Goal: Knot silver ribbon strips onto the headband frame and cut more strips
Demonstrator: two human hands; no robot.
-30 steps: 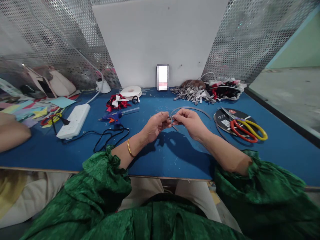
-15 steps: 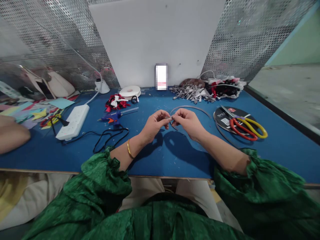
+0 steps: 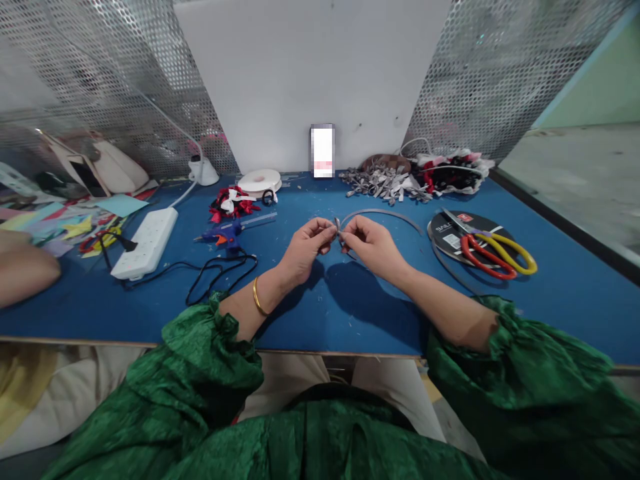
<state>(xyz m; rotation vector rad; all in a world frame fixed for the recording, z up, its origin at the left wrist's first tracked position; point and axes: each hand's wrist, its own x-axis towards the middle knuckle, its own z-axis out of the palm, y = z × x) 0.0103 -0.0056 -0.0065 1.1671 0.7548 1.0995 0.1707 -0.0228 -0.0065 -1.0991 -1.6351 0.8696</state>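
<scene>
My left hand and my right hand meet above the middle of the blue table, fingers pinched close together. Between their fingertips is the end of a narrow grey ribbon, with a small folded piece standing up. From there the ribbon curves away over the table to the right. A black ribbon spool lies flat to the right of my right hand, and scissors with one red and one yellow handle rest on it. Left of my left hand lies a blue glue gun with a clear glue stick.
Grey ribbon pieces are heaped at the back beside a bag of red, black and white bows. A phone leans on the white board. At left are a white ribbon roll, red bows, a power strip and another person's arm.
The ribbon end between my fingertips now stands up as a small fold. My hands have shifted only slightly, and the other things lie as before.
</scene>
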